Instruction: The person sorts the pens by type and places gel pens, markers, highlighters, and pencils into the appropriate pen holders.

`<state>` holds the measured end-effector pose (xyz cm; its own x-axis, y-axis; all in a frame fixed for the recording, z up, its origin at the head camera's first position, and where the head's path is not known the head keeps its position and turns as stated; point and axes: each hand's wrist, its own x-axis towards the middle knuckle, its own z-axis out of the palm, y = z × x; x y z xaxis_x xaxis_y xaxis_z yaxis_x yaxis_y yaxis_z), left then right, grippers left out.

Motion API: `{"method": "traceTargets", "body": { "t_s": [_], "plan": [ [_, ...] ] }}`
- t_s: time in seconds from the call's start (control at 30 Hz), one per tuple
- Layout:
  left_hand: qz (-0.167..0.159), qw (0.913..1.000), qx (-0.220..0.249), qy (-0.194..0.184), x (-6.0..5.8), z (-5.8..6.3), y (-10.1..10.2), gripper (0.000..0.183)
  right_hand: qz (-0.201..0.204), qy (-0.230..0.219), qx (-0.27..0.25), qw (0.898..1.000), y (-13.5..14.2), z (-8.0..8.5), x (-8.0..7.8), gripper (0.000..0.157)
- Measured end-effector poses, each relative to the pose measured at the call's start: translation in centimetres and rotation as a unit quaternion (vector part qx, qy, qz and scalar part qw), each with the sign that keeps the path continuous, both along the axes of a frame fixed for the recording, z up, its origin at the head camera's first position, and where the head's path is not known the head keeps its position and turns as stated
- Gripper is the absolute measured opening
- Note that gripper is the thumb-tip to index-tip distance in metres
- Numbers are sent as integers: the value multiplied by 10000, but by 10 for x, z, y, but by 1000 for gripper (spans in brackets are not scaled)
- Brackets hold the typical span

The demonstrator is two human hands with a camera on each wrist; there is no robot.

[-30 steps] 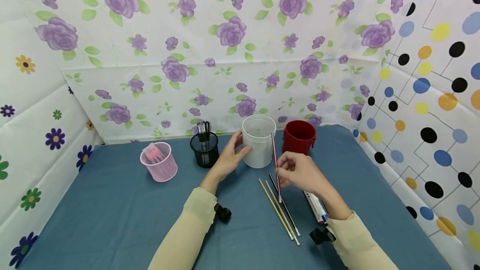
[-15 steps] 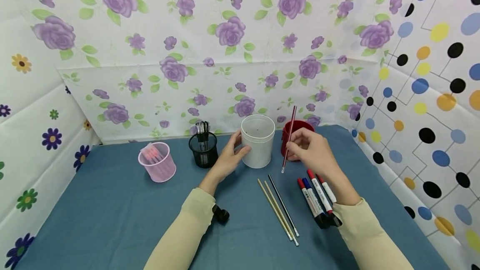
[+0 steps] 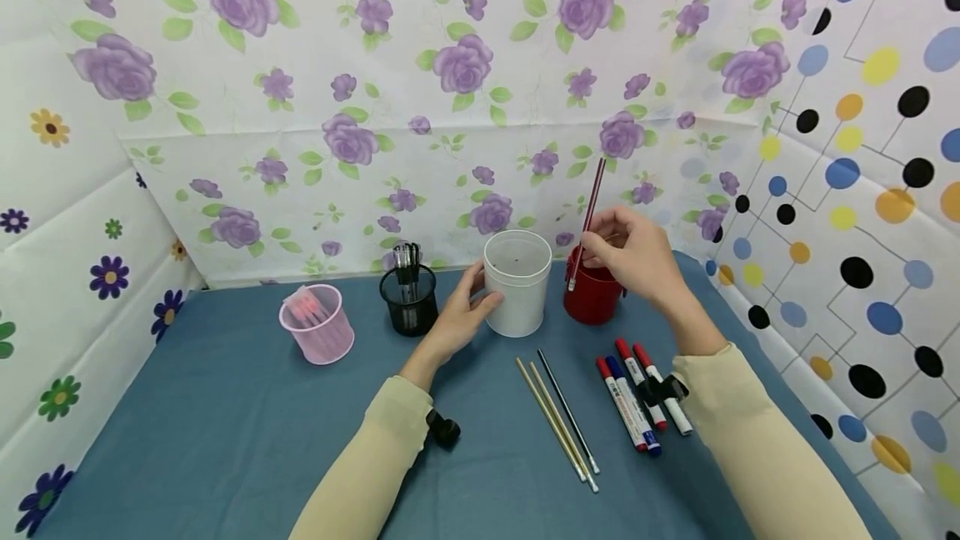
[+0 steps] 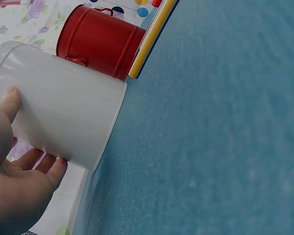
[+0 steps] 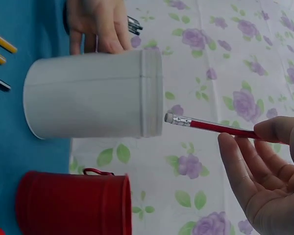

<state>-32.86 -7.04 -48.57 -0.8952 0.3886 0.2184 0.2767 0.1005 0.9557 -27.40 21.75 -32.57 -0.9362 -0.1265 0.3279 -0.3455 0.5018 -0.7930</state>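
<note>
My left hand [image 3: 452,319] holds the side of a white cup [image 3: 517,302], thumb in front and fingers round the far side, as the left wrist view shows. The cup stands upright on the cloth. Between thumb and fingertips my right hand [image 3: 637,261] pinches a dark red pencil [image 5: 210,126], eraser end down. In the head view the pencil's lower end overlaps a red pot [image 3: 592,302] with small side handles. The right wrist view has the eraser tip level with the white cup's rim, apart from the pot.
Two yellow pencils [image 3: 551,419] and one dark pencil [image 3: 570,411] lie in front of the white cup. Several markers [image 3: 630,407] lie to their right. A black mesh cup [image 3: 411,319] with black pens and a pink basket [image 3: 337,342] with pink-topped items stand left. Patterned cloths hang behind.
My right hand has carried the red pencil up and to the right, from beside the white cup to over the red pot. The left hand stays on the white cup.
</note>
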Motion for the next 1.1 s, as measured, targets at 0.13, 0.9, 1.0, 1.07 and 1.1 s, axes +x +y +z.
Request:
{"method": "traceTargets", "body": {
  "t_s": [0.13, 0.9, 1.0, 1.07, 1.1],
  "plan": [
    [-20, 10000, 77, -31, 1, 1, -1, 74, -67, 197, -61, 9998, -2, 8, -11, 27],
    [53, 10000, -67, 42, -1, -2, 1, 73, 151, 429, -100, 9989, -32, 7, -57, 19],
    [83, 9999, -86, 39, -1, -2, 1, 73, 254, 392, -74, 9989, -36, 4, -60, 20],
    [108, 9999, -83, 44, -1, -3, 1, 74, 313, 340, -47, 9989, -39, 1, -62, 21],
    [123, 9999, -96, 38, -1, -3, 1, 73, 346, 304, -46, 9989, -40, 0, -63, 20]
  ]
}}
